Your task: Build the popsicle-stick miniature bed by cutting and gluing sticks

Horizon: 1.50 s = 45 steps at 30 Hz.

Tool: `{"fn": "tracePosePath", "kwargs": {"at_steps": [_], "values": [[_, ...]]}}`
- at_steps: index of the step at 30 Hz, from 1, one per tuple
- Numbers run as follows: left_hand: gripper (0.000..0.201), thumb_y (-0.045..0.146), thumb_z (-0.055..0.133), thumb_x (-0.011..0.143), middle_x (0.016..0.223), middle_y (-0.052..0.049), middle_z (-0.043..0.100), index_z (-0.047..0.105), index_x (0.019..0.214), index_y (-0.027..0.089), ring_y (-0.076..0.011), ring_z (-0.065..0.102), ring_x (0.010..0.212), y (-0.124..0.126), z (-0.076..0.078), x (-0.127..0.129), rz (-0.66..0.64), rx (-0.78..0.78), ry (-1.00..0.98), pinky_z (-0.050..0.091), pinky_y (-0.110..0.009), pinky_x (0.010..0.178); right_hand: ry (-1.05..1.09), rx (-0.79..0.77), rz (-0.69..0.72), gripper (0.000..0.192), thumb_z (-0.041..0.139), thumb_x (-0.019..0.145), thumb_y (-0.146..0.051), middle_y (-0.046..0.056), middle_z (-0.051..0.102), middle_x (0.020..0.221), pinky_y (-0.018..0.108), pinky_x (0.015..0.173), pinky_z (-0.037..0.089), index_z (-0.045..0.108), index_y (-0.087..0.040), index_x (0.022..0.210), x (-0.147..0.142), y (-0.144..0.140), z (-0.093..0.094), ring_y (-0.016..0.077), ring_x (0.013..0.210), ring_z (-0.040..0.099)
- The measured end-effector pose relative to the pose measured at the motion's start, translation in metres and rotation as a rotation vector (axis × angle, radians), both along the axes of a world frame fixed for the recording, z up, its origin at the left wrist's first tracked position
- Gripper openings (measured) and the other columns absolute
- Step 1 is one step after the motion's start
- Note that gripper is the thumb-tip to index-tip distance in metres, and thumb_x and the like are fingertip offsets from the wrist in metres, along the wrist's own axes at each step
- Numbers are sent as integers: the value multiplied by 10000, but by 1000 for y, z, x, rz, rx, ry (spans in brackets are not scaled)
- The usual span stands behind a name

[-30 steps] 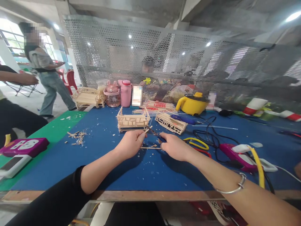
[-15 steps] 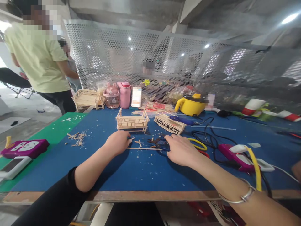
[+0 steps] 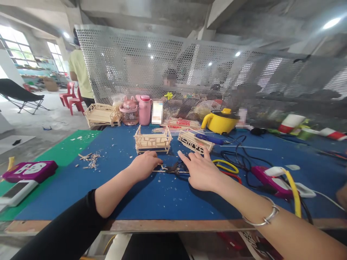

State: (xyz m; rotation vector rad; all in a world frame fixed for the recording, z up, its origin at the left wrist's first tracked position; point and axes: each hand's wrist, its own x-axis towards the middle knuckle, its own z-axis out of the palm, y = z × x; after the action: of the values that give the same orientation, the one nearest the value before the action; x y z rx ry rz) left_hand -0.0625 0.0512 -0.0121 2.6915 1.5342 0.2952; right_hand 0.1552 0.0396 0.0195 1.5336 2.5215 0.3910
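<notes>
My left hand point(image 3: 145, 165) rests low on the blue table top, its fingers drawn together beside small wood scraps point(image 3: 162, 167); what they hold, if anything, is hidden. Over the table, my right hand point(image 3: 203, 169) has its fingers apart and the index finger stretched forward. Dark-jawed pliers point(image 3: 176, 169) lie just left of it, their handles partly under the hand. A thin wooden stick point(image 3: 159, 171) lies along the pliers, partly covered. Behind the hands stand a small frame of wooden sticks point(image 3: 153, 141) and, tilted to the right, a second stick frame point(image 3: 193, 141).
A scrap pile point(image 3: 91, 160) lies left. Purple power strips point(image 3: 32, 169) sit at both sides. A blue-handled tool point(image 3: 208, 138) leans on the second frame, near black cables point(image 3: 238, 155). A yellow pot point(image 3: 221, 121), pink bottle point(image 3: 144, 110) and perforated screen point(image 3: 130, 65) stand behind.
My left hand has moved right, toward the scraps and pliers. My right hand has opened its fingers off the pliers, which have shifted slightly. The person in yellow has moved farther away.
</notes>
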Motion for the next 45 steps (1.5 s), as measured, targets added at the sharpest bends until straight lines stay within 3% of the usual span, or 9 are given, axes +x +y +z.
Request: {"fn": "tracePosePath", "kwargs": {"at_steps": [4, 7, 11, 16, 23, 33, 38, 41, 45], "values": [[267, 297, 441, 869, 979, -82, 627, 688, 937, 224, -234, 578, 969, -3, 3, -1, 184, -19, 22, 485, -310, 760, 27, -47, -57, 795, 482, 686, -253, 165, 548, 1193, 594, 1030, 41, 242, -165, 1439, 3, 1, 11, 329, 1172, 436], [254, 283, 456, 846, 962, -120, 635, 684, 898, 184, -270, 593, 948, -6, 5, -5, 282, -22, 35, 496, -359, 740, 87, -36, -199, 758, 476, 738, -361, 175, 528, 1252, 598, 987, 175, 236, -174, 1431, 10, 4, 15, 352, 1184, 435], [233, 217, 460, 814, 938, -154, 652, 681, 850, 152, -294, 615, 910, -10, 7, -9, 382, -43, 72, 505, -380, 706, 111, 33, -450, 758, 408, 786, -573, 221, 567, 1185, 538, 826, 356, 280, -130, 1387, 23, 9, 9, 396, 1071, 516], [229, 169, 462, 788, 955, -162, 650, 664, 892, 138, -302, 616, 914, -13, 10, -12, 475, -33, 101, 506, -385, 705, 100, 48, -511, 715, 366, 781, -655, 211, 611, 1080, 505, 782, 388, 406, -142, 1278, 43, 9, 1, 380, 999, 567], [301, 201, 390, 860, 963, -82, 632, 658, 995, 221, -232, 601, 948, -14, 8, 2, 145, 33, -20, 478, -326, 774, 115, 117, -542, 747, 310, 761, -729, 205, 599, 1082, 498, 785, 402, 497, -134, 1172, 63, 15, -4, 384, 1001, 561], [128, 325, 608, 746, 807, -26, 668, 669, 760, 214, -179, 608, 736, -14, 13, -10, 27, -175, -120, 424, -259, 640, 116, 212, -362, 638, 339, 816, -640, 177, 620, 1037, 439, 756, 428, 555, -123, 1123, 54, 14, -9, 344, 965, 559], [272, 432, 476, 849, 724, -8, 625, 618, 852, 200, -126, 548, 630, -5, 20, -19, 265, 222, -555, 421, -242, 599, 248, 400, -239, 386, 355, 865, -392, 128, 611, 1093, 373, 797, 410, 560, -187, 1120, 56, 32, 30, 277, 972, 557], [390, 425, 503, 836, 940, -49, 607, 473, 1146, 190, -142, 562, 753, 6, 17, -31, 449, 598, -796, 465, -260, 663, 217, 389, -326, 567, 487, 766, -385, 169, 557, 1196, 434, 824, 397, 435, -157, 1282, 66, 66, 43, 342, 1071, 505], [575, 401, 605, 768, 1250, -144, 507, 388, 1249, 174, -252, 468, 1156, 19, 13, -44, 263, 773, -494, 397, -392, 956, 207, 204, -426, 682, 496, 745, -484, 196, 524, 1255, 513, 848, 381, 380, -142, 1323, 74, 98, 28, 375, 1111, 489]]}}
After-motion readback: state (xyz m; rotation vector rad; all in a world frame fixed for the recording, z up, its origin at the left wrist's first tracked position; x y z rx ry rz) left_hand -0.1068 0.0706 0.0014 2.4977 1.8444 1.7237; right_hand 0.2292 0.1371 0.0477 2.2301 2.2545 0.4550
